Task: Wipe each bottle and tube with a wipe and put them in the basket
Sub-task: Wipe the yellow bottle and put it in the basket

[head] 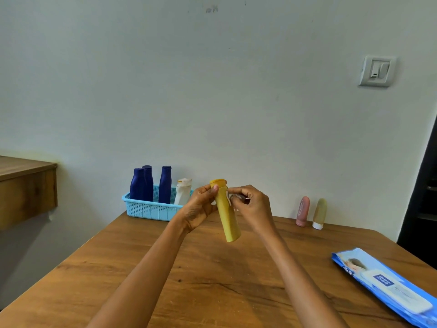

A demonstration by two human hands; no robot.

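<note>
The yellow bottle [227,214] is being held tilted above the surface [212,280], its cap end gripped by the left hand [201,207]. The right hand [251,207] is pinching a white wipe [230,197] against its side. Beyond the left hand, the blue basket [151,209] is holding three dark blue bottles [151,184] and a white one [183,191].

On the blue wipes pack [387,286], lying at the right of the table, white lettering can be made out on a dark blue label on its lid, but it is turned away and too small to be read reliably. No other text can be read.
</note>
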